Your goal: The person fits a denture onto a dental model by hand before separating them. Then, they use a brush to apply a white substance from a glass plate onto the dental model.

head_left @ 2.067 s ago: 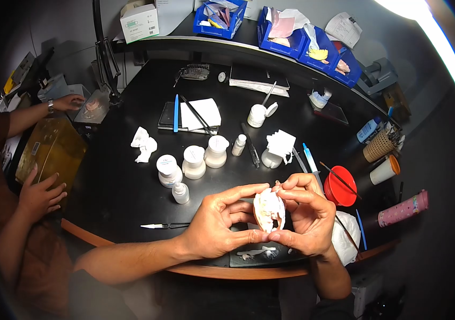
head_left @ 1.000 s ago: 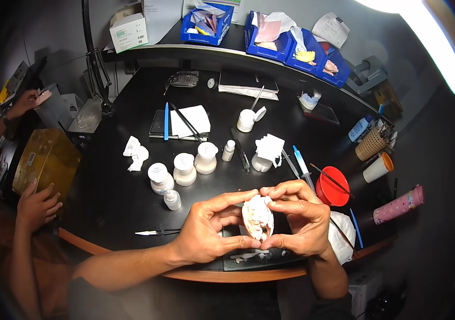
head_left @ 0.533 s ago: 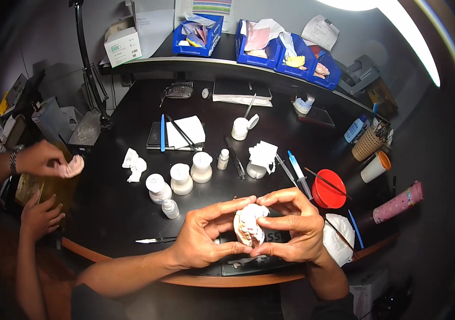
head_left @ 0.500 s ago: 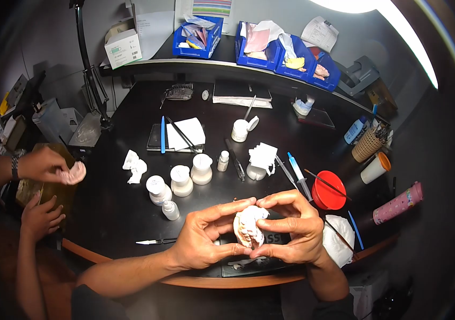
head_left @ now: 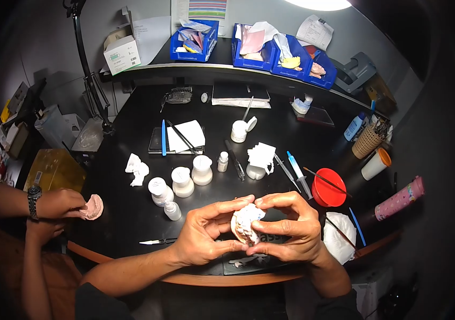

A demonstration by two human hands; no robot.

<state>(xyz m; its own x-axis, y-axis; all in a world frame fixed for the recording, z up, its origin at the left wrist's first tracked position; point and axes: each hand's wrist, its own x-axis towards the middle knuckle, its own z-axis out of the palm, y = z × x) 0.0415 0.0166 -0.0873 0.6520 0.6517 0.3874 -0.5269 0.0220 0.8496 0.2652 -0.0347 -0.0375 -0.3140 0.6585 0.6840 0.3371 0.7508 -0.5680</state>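
Observation:
Between both hands, over the front of the black table, is a whitish dental cast (head_left: 247,220) with a row of teeth on it. My left hand (head_left: 202,232) grips its left side with fingertips and thumb. My right hand (head_left: 287,226) closes on the right side, thumb and fingers pressed to the cast. Below the hands lies a dark glass slab (head_left: 249,265) with white smears of material. Left of my left hand rest a small white-tipped instrument (head_left: 157,241) and a little white bottle (head_left: 172,210).
White-lidded jars (head_left: 182,182) stand left of centre. A red bowl (head_left: 328,188) with a brush across it, syringes (head_left: 298,172) and a crumpled white cloth (head_left: 339,239) are on the right. At left, another person's hand (head_left: 62,204) holds a pinkish dental cast (head_left: 93,207). Blue bins (head_left: 254,61) line the back shelf.
My hands stay nearly in place, with the cast turned slightly. The other person's hand has moved down and right with the pinkish cast, to the table's left edge.

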